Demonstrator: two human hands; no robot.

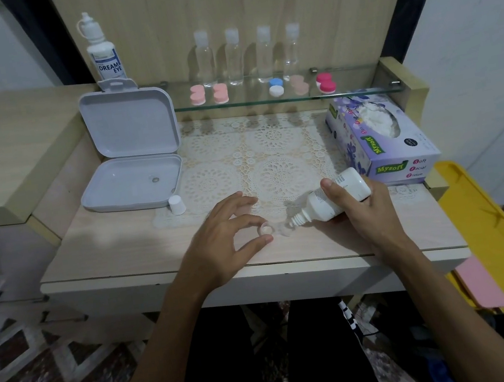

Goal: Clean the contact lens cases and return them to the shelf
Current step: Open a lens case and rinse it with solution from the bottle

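A person sits at a pale wooden desk (124, 257). Near the front edge lies an open contact lens case (274, 229), its two small wells uncapped. The left hand (229, 242) steadies it, thumb and forefinger lightly pinching the left well, the other fingers spread apart. The right hand (360, 208) is clamped around a white bottle (333, 200), tipped so its nozzle points down at the right well; whether liquid is coming out is hard to make out. A small white cap (177, 205) stands to the left, just in front of an open grey box (133, 162). A tissue box (382, 140) sits at the right. On the glass shelf (359, 91) at the back rest five closed lens cases (276, 86), with four clear bottles (233, 55) behind them.
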